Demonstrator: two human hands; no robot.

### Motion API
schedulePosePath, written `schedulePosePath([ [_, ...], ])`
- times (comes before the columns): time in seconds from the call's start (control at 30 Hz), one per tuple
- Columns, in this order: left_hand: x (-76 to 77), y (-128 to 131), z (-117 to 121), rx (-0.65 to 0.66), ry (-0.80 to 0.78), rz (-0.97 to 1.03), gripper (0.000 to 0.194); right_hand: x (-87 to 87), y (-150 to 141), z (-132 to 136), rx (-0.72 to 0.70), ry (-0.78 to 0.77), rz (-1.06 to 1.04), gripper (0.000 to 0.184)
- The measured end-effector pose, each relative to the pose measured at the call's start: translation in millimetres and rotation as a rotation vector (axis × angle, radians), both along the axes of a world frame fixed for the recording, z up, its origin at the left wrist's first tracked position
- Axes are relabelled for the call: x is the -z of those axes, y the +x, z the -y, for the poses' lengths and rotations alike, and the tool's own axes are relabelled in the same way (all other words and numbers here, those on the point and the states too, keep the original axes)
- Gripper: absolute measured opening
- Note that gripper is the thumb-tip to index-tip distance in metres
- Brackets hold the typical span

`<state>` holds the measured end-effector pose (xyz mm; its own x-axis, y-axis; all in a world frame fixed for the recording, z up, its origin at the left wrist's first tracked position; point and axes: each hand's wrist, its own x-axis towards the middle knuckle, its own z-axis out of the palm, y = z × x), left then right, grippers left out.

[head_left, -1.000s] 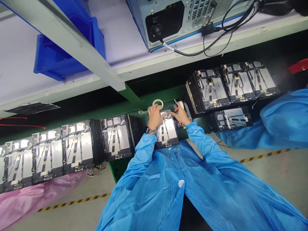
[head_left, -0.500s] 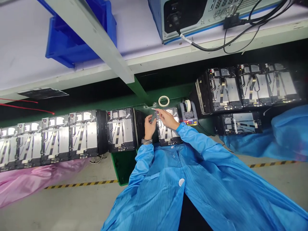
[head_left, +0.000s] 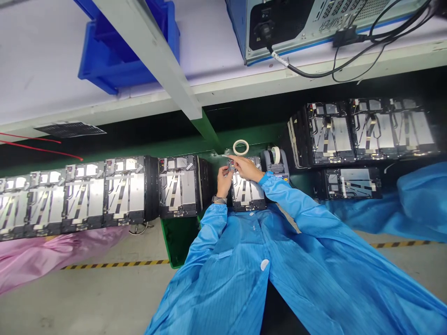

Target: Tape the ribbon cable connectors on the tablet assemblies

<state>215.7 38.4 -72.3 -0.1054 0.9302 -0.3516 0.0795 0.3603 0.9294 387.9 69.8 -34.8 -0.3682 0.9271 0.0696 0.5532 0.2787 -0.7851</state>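
Two hands work over a metal-backed electronic panel (head_left: 247, 191) on the green worktop (head_left: 179, 242): the left hand (head_left: 223, 182) and right hand (head_left: 247, 168) both pinch a small flat part (head_left: 229, 164) at the panel's upper-left corner. Maintain a firm fingertip pinch and keep the part square to the panel. Compared with the earlier view, the hands now stand closer together, just short of the tape dispenser (head_left: 275, 160).

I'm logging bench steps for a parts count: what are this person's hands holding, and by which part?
The right hand and left hand seem to pinch a small piece with their fingertips, above a panel assembly. It's too small to identify, or to tell which part is gripped.
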Motion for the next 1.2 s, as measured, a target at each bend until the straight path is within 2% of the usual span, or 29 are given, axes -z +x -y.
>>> schedulePosePath([
  [0.13, -2.4, -1, -5, 0.012, -0.021, -0.034, 0.031, -6.1, 4, 7, 0.056, -0.027, -0.04, 0.072],
  [0.23, -2.2, -4, -9, 0.031, -0.012, -0.044, 0.032, -17.9, 1, 22, 0.212, -0.067, -0.257, 0.064],
  [0.27, -1.7, -5, -10, 0.038, -0.004, -0.05, 0.032, -22.4, -1, 28, 0.279, -0.139, -0.387, 0.06],
  [0.33, -0.4, -6, -11, 0.049, 0.014, -0.068, 0.031, -30.7, -8, 44, 0.382, -0.384, -0.721, 0.054],
  [0.43, 1.2, -7, -12, 0.072, 0.042, -0.077, 0.031, -38.1, -21, 66, 0.443, -0.766, -1.198, 0.05],
  [0.53, 0.3, -8, -12, 0.106, 0.086, -0.055, 0.038, -38.2, -32, 78, 0.476, -0.959, -1.428, 0.047],
  [0.67, -6.4, -11, -12, 0.171, 0.175, -0.124, 0.05, -32.1, -37, 77, 0.516, -1.054, -1.521, 0.044],
  [0.87, -14.4, -11, -15, 0.346, 0.354, -0.341, 0.025, -27.4, -24, 75, 0.536, -1.015, -1.542, 0.04],
  [1.03, -13.1, -15, -17, 0.388, 0.43, -0.473, 0.025, -31.2, -16, 80, 0.567, -1.016, -1.535, 0.036],
  [1.2, -14.6, -18, -17, 0.405, 0.443, -0.473, 0.026, -30.1, -22, 82, 0.567, -1.058, -1.534, 0.035],
])
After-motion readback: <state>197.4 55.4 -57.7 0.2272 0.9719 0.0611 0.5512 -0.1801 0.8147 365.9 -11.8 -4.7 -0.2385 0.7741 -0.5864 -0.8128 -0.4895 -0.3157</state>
